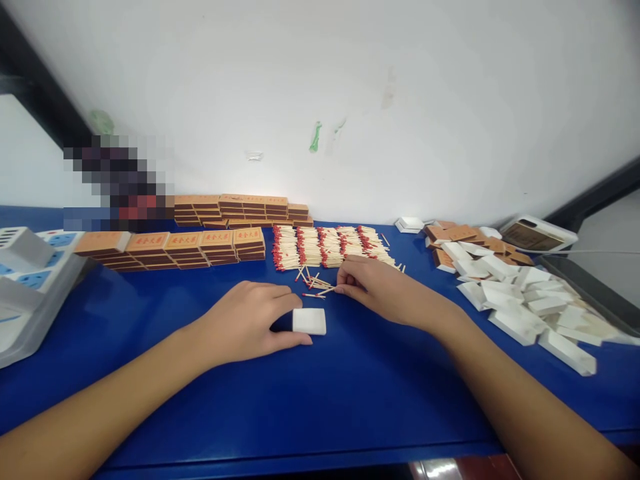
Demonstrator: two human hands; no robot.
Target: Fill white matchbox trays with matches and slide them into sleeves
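Note:
My left hand [250,320] holds a small white matchbox tray [310,321] by its left end, thumb along the near side and fingers at the far side. The tray lies on the blue table [320,400] and looks empty. Just beyond it, my right hand [373,285] pinches the end of a match [327,291] between thumb and forefinger. That match lies at the edge of a small loose heap of red-tipped matches [314,283]. Behind the heap, several thick rows of matches [310,248] lie side by side, heads mostly to the left.
Matchboxes [190,243] stand stacked at the left, with more stacks [255,203] against the white wall [320,80]. A power strip [47,293] sits at the left edge. White trays [520,300] and orange-brown matchbox sleeves [457,233] are heaped at right, near a phone [533,233].

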